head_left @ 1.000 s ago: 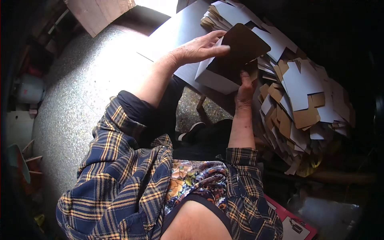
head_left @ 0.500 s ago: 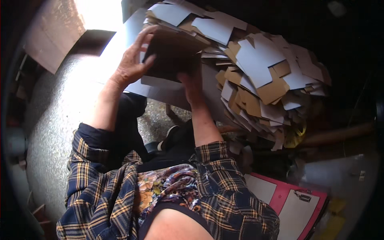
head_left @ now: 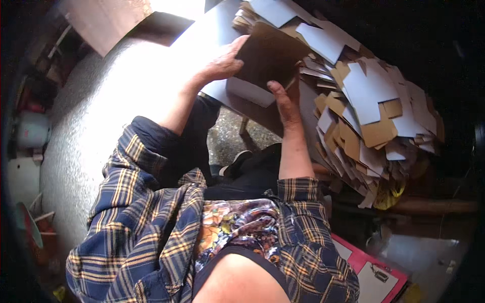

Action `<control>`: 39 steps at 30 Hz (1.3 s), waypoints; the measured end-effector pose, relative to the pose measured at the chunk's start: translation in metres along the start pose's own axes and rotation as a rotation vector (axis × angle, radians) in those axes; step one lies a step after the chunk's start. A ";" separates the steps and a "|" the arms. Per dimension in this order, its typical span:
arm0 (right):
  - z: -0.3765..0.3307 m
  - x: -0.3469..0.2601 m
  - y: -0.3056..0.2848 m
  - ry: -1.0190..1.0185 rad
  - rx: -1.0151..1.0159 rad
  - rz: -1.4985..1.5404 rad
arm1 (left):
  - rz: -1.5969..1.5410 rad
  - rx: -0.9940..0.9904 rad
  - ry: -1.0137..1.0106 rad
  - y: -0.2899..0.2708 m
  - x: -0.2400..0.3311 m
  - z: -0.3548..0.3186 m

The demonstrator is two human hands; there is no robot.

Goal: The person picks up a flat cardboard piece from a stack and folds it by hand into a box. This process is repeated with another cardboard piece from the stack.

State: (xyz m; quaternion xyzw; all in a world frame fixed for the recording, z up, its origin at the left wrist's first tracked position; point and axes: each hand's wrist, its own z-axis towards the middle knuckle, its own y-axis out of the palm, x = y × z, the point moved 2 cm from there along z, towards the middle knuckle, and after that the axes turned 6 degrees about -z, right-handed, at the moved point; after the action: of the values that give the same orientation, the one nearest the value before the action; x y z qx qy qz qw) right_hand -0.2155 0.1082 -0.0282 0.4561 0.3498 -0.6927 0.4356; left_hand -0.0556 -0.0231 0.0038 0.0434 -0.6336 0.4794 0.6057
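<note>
Between my two hands is a small cardboard box point(head_left: 270, 56), brown inside and white on its outer side, tilted with its dark inside toward me. My left hand point(head_left: 221, 64) grips its left edge, the fingers partly hidden behind the board. At the near right corner my right hand point(head_left: 287, 103) holds on, thumb up along the inside and the other fingers hidden beneath. A white board surface point(head_left: 217, 90) lies under the box. Just right of it rises a big heap of flat die-cut cardboard pieces point(head_left: 371, 88), white on one face and brown on the other.
A pink-framed panel point(head_left: 361, 260) with a black clip lies at the lower right. Yellow plastic point(head_left: 389, 196) shows below the heap. Speckled floor point(head_left: 86, 146) stretches along the left, brightly lit. A large brown board point(head_left: 103, 22) stands at the far left.
The whole view has shifted, so things sit farther right in it. The box has tipped, showing more of its brown inside, and my left hand's fingers have closed onto its edge.
</note>
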 end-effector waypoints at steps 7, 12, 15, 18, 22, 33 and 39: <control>-0.002 -0.008 -0.003 -0.074 0.033 -0.143 | 0.071 0.026 0.114 -0.016 0.034 -0.016; 0.005 0.007 -0.004 0.084 0.015 -0.129 | 0.124 -0.007 0.097 -0.007 0.012 -0.006; 0.002 -0.001 0.000 -0.028 0.036 -0.151 | 0.150 -0.009 0.113 -0.005 0.010 -0.012; -0.003 -0.011 0.004 -0.116 0.040 -0.154 | 0.104 0.184 0.299 -0.010 0.018 -0.018; -0.002 -0.017 -0.002 -0.064 0.058 -0.211 | 0.052 0.004 0.116 -0.012 0.028 -0.014; 0.007 -0.002 -0.012 0.288 0.167 0.161 | -0.365 -0.051 0.125 -0.011 0.024 -0.005; 0.002 -0.009 -0.022 0.554 0.278 0.601 | -0.313 -0.195 0.187 -0.003 0.025 -0.009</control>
State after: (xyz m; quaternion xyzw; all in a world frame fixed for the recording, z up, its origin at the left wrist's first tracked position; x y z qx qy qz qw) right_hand -0.2345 0.1173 -0.0173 0.7608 0.2085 -0.4270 0.4419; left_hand -0.0537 -0.0057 0.0238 0.0379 -0.6034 0.3177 0.7304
